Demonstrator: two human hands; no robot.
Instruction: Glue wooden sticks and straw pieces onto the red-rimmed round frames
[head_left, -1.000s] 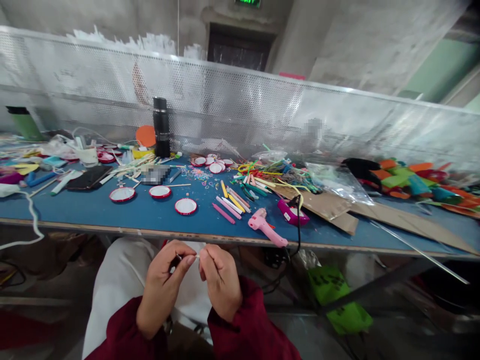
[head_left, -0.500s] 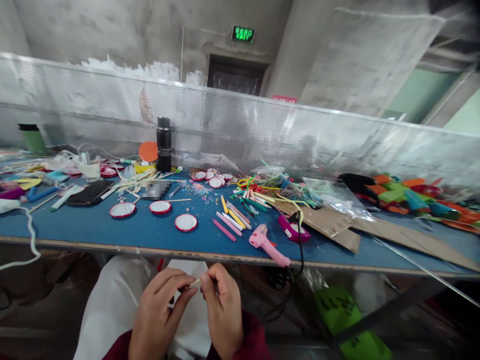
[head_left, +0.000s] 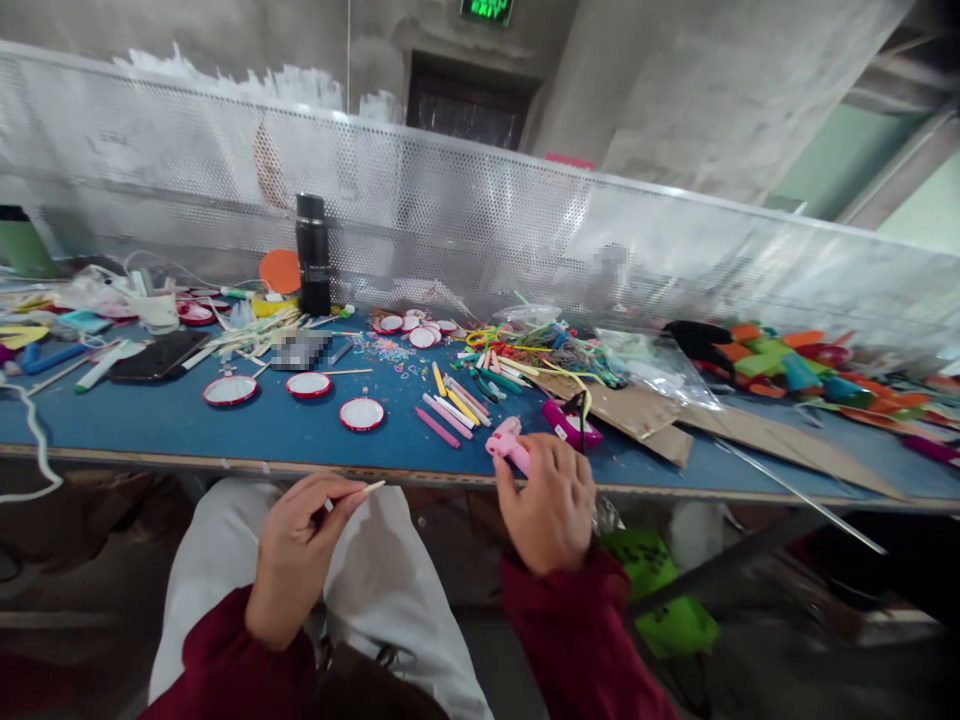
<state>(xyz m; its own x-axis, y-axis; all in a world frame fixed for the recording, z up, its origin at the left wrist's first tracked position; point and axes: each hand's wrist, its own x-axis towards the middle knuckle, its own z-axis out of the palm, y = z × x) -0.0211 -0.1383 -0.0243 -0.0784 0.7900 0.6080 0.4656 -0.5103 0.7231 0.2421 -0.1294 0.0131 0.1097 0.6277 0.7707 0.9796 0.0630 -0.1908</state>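
Observation:
Over my lap, my left hand [head_left: 304, 545] pinches a short pale stick [head_left: 373, 487] between thumb and fingertips, its tip poking out to the right. At the front edge of the table, my right hand [head_left: 547, 505] is closed around a pink hot glue gun [head_left: 508, 446]; the palm and fingers hide its handle. Just left of the gun lie several pens or sticks in pink, white and yellow, among them a pink one [head_left: 438, 428]. A white disc with a red rim [head_left: 362, 414] lies between my hands, farther in on the table.
A purple device [head_left: 571, 424] with a black cord sits right of the glue gun. Cardboard strips [head_left: 787, 455] cover the right side. Farther back are a black bottle [head_left: 313, 260], a phone [head_left: 159, 357] and a heap of coloured cords [head_left: 570, 350]. A perforated metal screen [head_left: 450, 220] closes off the rear.
My right hand has let go of the pale stick, moved right and closed on the glue gun. My left hand still pinches the stick. The camera view has tipped down.

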